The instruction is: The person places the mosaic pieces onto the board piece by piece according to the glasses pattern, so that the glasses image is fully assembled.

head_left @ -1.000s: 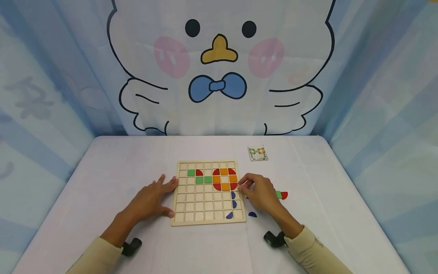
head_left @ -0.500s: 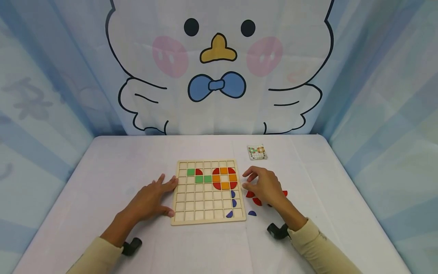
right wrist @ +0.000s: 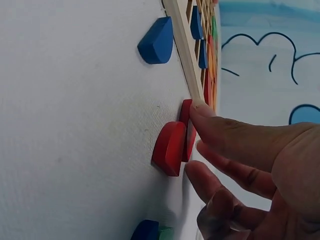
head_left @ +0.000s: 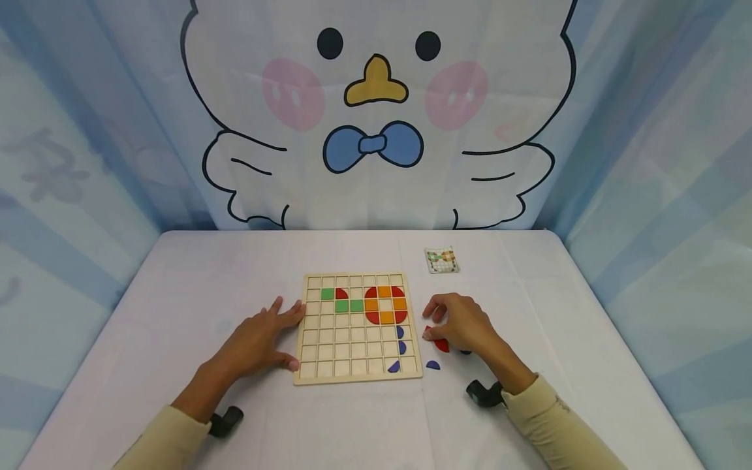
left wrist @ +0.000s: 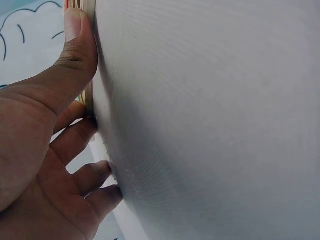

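A wooden grid board (head_left: pixel 358 380) lies flat, holding green, orange and red pieces in its upper cells. My left hand (head_left: pixel 255 343) rests at its left edge, fingers spread, the thumb (left wrist: pixel 75 45) against the rim. Right of the board, my right hand (head_left: pixel 461 323) is over red quarter-circle pieces (head_left: pixel 442 345). In the right wrist view, one red piece (right wrist: pixel 168 149) stands nearer the camera. Another red piece (right wrist: pixel 185 112) lies behind it, between the thumb and the parted fingers; whether the thumb touches it is unclear. The hand partly covers the pieces in the head view.
Blue half-circle pieces (head_left: pixel 402 348) sit along the board's lower right cells. A loose blue half-circle (head_left: pixel 433 365) lies just right of the board. A small pattern card (head_left: pixel 442 260) is behind the right hand. Blue (right wrist: pixel 144 231) and green (right wrist: pixel 166 233) pieces show lower in the right wrist view.
My right hand has moved away from the board's right edge, rightward and then down over the red pieces. The left hand stays at the board's left edge.
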Motion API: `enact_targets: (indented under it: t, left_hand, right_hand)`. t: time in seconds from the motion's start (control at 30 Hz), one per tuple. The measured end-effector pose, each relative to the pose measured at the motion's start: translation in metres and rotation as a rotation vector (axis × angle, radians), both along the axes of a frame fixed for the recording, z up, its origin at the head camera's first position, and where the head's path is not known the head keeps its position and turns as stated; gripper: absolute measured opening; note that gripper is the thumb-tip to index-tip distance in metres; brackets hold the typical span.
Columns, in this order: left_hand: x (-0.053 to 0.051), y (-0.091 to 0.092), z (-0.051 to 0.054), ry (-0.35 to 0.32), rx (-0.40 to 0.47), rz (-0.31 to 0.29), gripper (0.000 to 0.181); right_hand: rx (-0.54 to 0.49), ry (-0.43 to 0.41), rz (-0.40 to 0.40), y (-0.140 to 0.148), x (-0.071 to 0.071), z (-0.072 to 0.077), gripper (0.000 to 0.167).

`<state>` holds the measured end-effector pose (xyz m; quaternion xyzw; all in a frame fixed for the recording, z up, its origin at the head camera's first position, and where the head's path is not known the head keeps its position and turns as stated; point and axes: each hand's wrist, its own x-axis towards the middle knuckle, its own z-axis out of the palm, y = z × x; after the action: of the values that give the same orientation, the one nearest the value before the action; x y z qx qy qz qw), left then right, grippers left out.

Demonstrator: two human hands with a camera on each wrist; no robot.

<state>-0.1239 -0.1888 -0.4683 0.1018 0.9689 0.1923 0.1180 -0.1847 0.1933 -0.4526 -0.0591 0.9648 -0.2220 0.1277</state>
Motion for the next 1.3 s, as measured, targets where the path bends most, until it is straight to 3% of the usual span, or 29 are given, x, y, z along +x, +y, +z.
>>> enact_targets:
  t: [0.3, 0.57, 0.9, 1.07, 1.3]
  left_hand:
    - [0.000, 0.000, 0.000, -0.002, 0.003, 0.005, 0.115]
    - [0.001, -0.001, 0.001, 0.008, 0.008, -0.009, 0.115]
    - [0.002, 0.000, 0.001, 0.007, 0.016, -0.003, 0.115]
    - [0.001, -0.001, 0.001, 0.011, 0.018, 0.000, 0.114]
    - [0.002, 0.000, 0.001, 0.012, 0.019, 0.001, 0.114]
  right_hand:
    - [-0.003, -0.016, 0.043, 0.001, 0.001, -0.003, 0.023]
    - [-0.086, 0.019, 0.083, -0.008, 0.004, 0.001, 0.017]
    - [-0.172, 0.095, 0.084, -0.043, 0.004, 0.012, 0.022]
    - [-0.234, 0.140, 0.119, -0.063, 0.004, 0.016, 0.022]
    - [-0.291, 0.140, 0.198, -0.091, 0.005, 0.019, 0.011]
